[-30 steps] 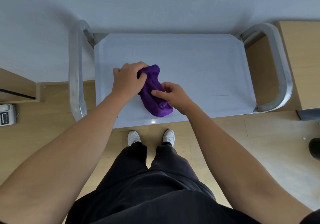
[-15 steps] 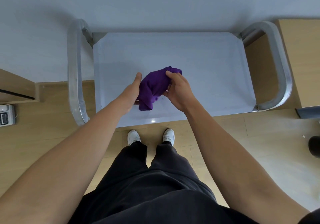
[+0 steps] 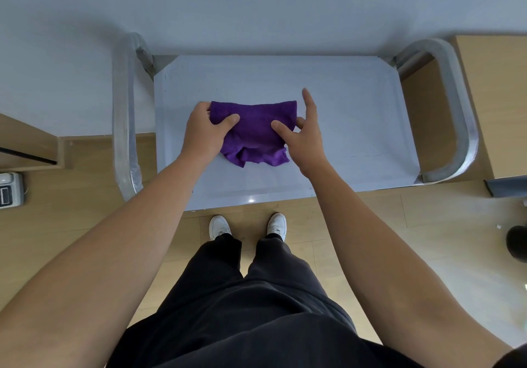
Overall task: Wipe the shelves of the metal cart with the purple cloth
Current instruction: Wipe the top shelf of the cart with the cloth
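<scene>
Now that the balled purple cloth (image 3: 253, 128) is spread, I log left hand (image 3: 205, 133) and right hand (image 3: 306, 139) pinching its sides; looks wipe-ready.

A purple cloth (image 3: 253, 128) is held spread over the top shelf (image 3: 356, 111) of a metal cart (image 3: 456, 96). Its left edge is gripped by the left hand (image 3: 205, 131). Its right edge is pinched by the right hand (image 3: 306, 136), whose forefinger (image 3: 309, 102) is kept straight. White shoes (image 3: 219, 226) are seen on the wooden floor (image 3: 370, 225) below.

Both arms out; left hand (image 3: 203, 133) grips the purple cloth (image 3: 253, 126), right hand (image 3: 307, 138) pinches it, index finger pointing straight.
</scene>
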The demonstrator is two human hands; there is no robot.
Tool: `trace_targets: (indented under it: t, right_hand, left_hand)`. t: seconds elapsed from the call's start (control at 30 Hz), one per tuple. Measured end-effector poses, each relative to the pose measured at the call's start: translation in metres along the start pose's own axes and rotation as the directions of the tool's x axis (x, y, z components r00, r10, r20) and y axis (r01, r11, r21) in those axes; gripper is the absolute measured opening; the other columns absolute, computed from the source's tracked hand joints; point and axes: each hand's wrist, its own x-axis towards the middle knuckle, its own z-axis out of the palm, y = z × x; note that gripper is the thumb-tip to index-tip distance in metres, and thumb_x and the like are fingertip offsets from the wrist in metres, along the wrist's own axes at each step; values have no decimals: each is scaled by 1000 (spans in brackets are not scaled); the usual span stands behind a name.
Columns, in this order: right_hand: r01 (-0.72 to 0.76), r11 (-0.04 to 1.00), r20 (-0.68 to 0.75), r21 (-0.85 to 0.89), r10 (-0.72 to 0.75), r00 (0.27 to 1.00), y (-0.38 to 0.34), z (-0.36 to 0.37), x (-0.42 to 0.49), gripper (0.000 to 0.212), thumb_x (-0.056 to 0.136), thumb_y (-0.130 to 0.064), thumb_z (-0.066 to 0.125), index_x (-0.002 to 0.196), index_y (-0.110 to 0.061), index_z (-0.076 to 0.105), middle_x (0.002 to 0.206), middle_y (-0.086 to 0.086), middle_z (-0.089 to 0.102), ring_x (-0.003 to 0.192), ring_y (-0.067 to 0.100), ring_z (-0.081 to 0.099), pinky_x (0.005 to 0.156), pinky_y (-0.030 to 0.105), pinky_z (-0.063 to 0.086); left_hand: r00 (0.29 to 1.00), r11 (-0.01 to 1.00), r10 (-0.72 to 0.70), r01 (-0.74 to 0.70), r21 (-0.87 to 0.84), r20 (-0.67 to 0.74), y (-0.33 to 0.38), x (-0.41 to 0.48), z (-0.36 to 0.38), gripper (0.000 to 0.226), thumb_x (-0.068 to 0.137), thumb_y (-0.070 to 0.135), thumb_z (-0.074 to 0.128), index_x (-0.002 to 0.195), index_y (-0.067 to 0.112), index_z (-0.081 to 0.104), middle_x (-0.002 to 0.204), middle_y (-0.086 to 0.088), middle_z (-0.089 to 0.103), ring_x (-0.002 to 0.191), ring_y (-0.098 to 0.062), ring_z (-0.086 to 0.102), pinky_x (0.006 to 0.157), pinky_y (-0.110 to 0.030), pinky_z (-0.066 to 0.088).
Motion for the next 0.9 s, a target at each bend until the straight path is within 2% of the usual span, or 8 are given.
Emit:
trace_targets:
  t: [0.17, 0.23, 0.3, 0.43, 0.53, 0.6, 0.77, 0.9]
  right_hand:
    - [104, 950, 173, -293, -55, 983, 0, -4, 5, 71, 87, -26, 72, 149, -17, 38, 136, 2, 48, 122, 15, 50, 105, 31, 45]
    - [157, 869, 216, -468, -60, 975, -2, -6, 5, 72, 85, -22, 74, 147, -16, 40, 129, 4, 46, 115, 14, 49, 96, 23, 44]
    - [197, 800, 185, -567, -110, 977, -1, -7, 8, 52, 84, -18, 73, 134, -15, 57, 119, 5, 52, 106, 16, 54, 93, 25, 47]
    - [151, 876, 51, -458, -144, 988, 6, -3, 10, 20, 84, -28, 75, 98, -14, 72, 119, 6, 52, 109, 16, 54, 92, 27, 48]
    - [73, 972, 45, -223, -65, 997, 4, -2, 3, 20, 89, -28, 70, 96, -9, 67, 104, 5, 63, 96, 13, 60, 83, 27, 50]
    - [47, 989, 38, -139, -42, 998, 4, -1, 0, 18, 92, -27, 66, 92, -10, 62, 84, -1, 63, 75, 10, 59, 69, 22, 50]
    - [8, 993, -71, -114, -17, 997, 1, 3, 4, 29, 93, -35, 64, 111, -14, 55, 94, -8, 62, 83, 6, 62, 66, 20, 53]
    - [-1, 975, -137, -221, -30, 990, 9, 6, 19, 45, 94, -36, 61, 132, -18, 46, 116, -5, 59, 102, 14, 59, 86, 30, 52]
  left_hand:
    - [992, 997, 82, -82, 5, 92, 1, 1, -6, 87, 82, 27, 75, 149, 25, 20, 130, -6, 56, 117, -14, 56, 98, -28, 49]
    - [973, 975, 91, -131, 182, 213, 1, 1, -8, 88, 80, 22, 76, 151, 22, 23, 149, -3, 38, 136, -17, 38, 110, -28, 34]
    - [954, 896, 134, -233, 379, 269, -2, -1, -8, 75, 81, 13, 73, 146, 15, 36, 135, -7, 47, 128, -23, 44, 99, -23, 34]
    - [949, 803, 289, -313, 508, 129, -9, -1, -9, 29, 86, 23, 70, 110, 7, 68, 108, -10, 47, 107, -27, 51, 89, -29, 44]
    - [951, 863, 283, -309, 399, 124, -11, -1, -10, 28, 88, 32, 67, 99, 6, 65, 117, -7, 55, 108, -17, 53, 92, -31, 46]
    - [957, 915, 239, -278, 292, 162, -8, -5, -9, 26, 90, 34, 64, 98, 10, 59, 93, 2, 61, 83, -9, 57, 75, -26, 47]
    - [978, 974, 192, -200, 110, 81, -5, -2, -3, 32, 89, 36, 66, 108, 13, 56, 95, 0, 63, 88, -13, 61, 74, -24, 52]
    - [995, 988, 97, -99, 116, 25, -11, 6, 5, 40, 91, 35, 61, 125, 17, 47, 106, -1, 61, 88, -15, 59, 70, -20, 48]
